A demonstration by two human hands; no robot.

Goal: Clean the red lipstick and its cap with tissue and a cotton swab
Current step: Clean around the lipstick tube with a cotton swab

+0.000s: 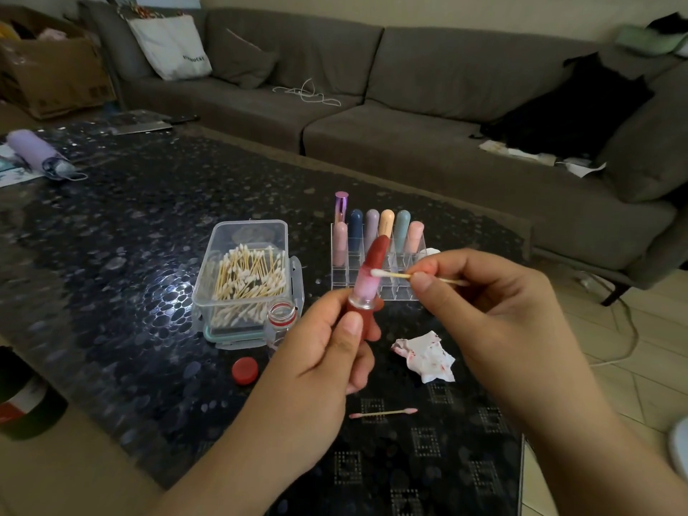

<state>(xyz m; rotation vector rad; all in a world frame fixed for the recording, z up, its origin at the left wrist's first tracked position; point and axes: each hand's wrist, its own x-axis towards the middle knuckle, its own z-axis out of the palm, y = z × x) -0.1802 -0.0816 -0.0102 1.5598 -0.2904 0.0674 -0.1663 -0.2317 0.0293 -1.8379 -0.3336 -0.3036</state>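
While the left hand [327, 351] grips the red lipstick [366, 284] upright by its base, fingers wrapped round it and thumb along the front, the right hand [480, 303] pinches a cotton swab [409, 276] between thumb and fingertips. Swab lies roughly level; its white tip touches the pink collar of the lipstick just under the extended red bullet. Both hands are held above the dark patterned counter [130, 262]. Below and between the hands, on the counter: a used swab [383, 413] with pink-stained ends. Just under the right hand: a crumpled tissue [428, 357] with red smears. Left of the left hand: a red cap [245, 370] lying flat, and just beyond it a small open clear bottle [281, 318] with a red band at the neck. Past the bottle: an open clear plastic box [247, 270] filled with unused swabs. Beyond the hands: a clear acrylic rack [376, 266] holding pastel lipstick tubes upright, partly hidden by the lipstick. Far left of the counter: a lilac roll-shaped item [33, 150]. Farthest: a grey sofa [372, 87].
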